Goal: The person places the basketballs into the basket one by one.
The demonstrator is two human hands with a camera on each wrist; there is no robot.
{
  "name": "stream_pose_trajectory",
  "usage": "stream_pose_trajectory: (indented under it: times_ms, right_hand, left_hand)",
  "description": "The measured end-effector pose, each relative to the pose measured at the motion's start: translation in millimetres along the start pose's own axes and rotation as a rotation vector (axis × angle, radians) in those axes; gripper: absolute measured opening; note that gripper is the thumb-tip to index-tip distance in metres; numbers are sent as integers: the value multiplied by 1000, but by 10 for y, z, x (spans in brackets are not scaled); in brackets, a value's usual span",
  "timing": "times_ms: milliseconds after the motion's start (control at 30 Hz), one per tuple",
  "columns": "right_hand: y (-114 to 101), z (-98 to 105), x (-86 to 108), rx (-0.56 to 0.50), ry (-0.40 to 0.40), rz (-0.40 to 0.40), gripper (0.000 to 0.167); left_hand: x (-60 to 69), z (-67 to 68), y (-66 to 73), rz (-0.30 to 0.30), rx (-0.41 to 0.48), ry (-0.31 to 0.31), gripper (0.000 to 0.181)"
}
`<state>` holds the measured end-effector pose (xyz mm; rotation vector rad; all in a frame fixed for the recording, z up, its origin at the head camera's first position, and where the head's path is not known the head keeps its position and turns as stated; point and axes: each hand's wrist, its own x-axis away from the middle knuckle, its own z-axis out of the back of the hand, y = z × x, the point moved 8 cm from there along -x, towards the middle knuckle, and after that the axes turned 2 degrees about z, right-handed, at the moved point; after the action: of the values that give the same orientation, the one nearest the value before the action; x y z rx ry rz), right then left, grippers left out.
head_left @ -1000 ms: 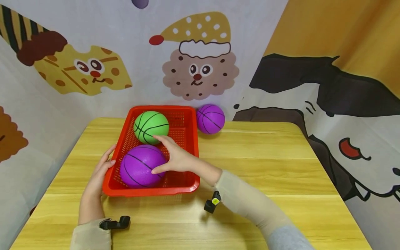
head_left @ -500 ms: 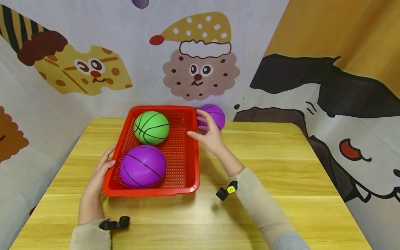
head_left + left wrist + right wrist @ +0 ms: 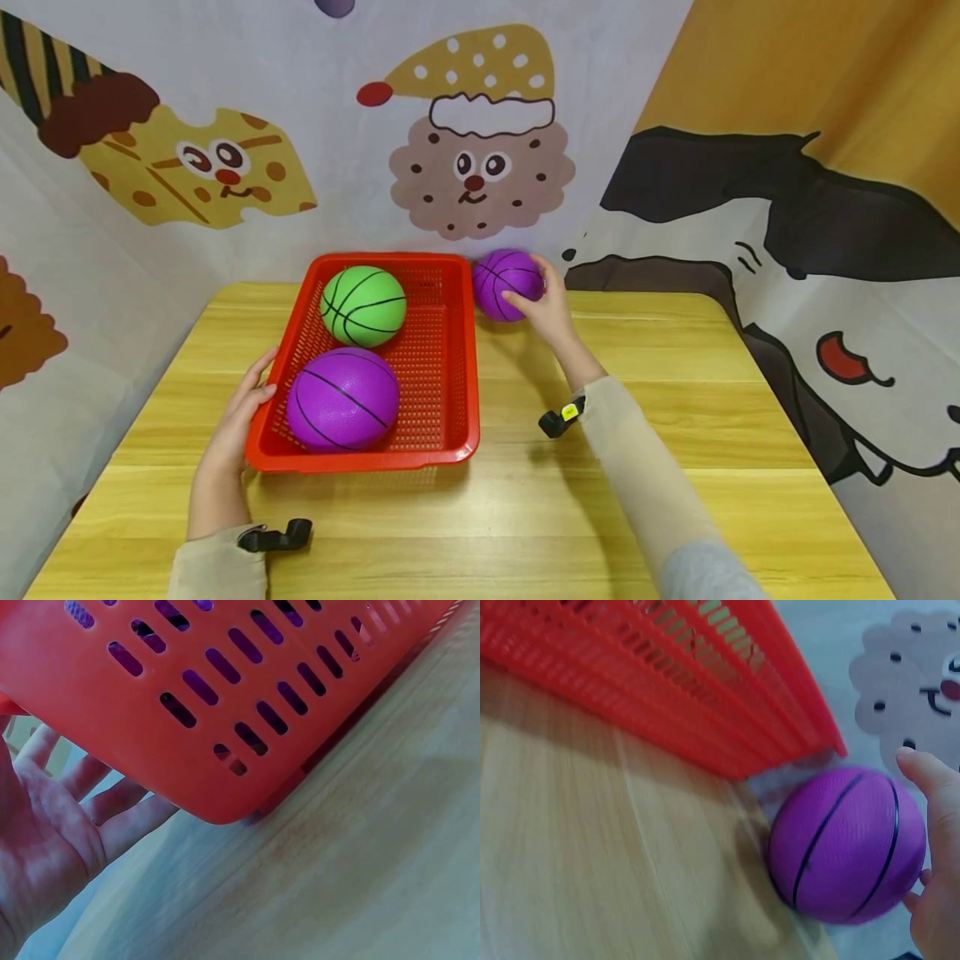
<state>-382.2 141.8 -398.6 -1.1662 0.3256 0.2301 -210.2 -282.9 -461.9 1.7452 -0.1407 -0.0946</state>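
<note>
My left hand [image 3: 234,421] rests with extended fingers against the left side of the red plastic basket [image 3: 360,461]; the left wrist view shows its palm and fingers [image 3: 133,825] beside the slotted wall. Inside the basket sit a green toy basketball [image 3: 363,307] at the back and a larger purple toy basketball [image 3: 343,400] at the front. Outside its back right corner is a smaller purple toy basketball [image 3: 498,283]. My right hand [image 3: 547,308] holds this ball from the right, thumb on the near side and fingers round the far right side, partly hidden.
The wooden table [image 3: 675,400] extends to the right and front. Behind it hangs a printed cloth [image 3: 337,167], close to the smaller ball and the basket's back rim. Black wrist cameras [image 3: 279,535] stick out from both sleeves.
My right hand has left the larger purple ball in the basket and moved right and back, over the rim, to the smaller purple ball, which has turned slightly. The left hand stays put.
</note>
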Motion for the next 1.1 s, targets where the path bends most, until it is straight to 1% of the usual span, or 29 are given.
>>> stream_pose_trajectory:
  times_ms: [167, 333, 467, 567, 700, 833, 1000, 1100]
  right_hand:
    - [205, 24, -83, 48, -38, -76, 88]
    - [355, -20, -133, 46, -114, -143, 101]
    - [457, -72, -149, 19, -166, -193, 107]
    - [494, -113, -163, -17, -190, -202, 110]
    - [498, -168, -168, -33, -219, -194, 112]
    - [473, -202, -175, -42, -205, -186, 111]
    - [433, -217, -171, -33, -143, -185, 107]
    - [420, -217, -156, -15, -105, -182, 106]
  left_hand:
    - [2, -13, 14, -6, 12, -13, 55]
    - [7, -14, 20, -1, 8, -9, 55]
    - [9, -14, 12, 7, 11, -7, 55]
    - [10, -15, 9, 6, 17, -9, 54]
    - [10, -21, 11, 1, 21, -17, 53]
    - [4, -15, 15, 2, 13, -7, 53]
    - [5, 7, 16, 13, -8, 20, 53]
    - [8, 3, 13, 18, -7, 19, 54]
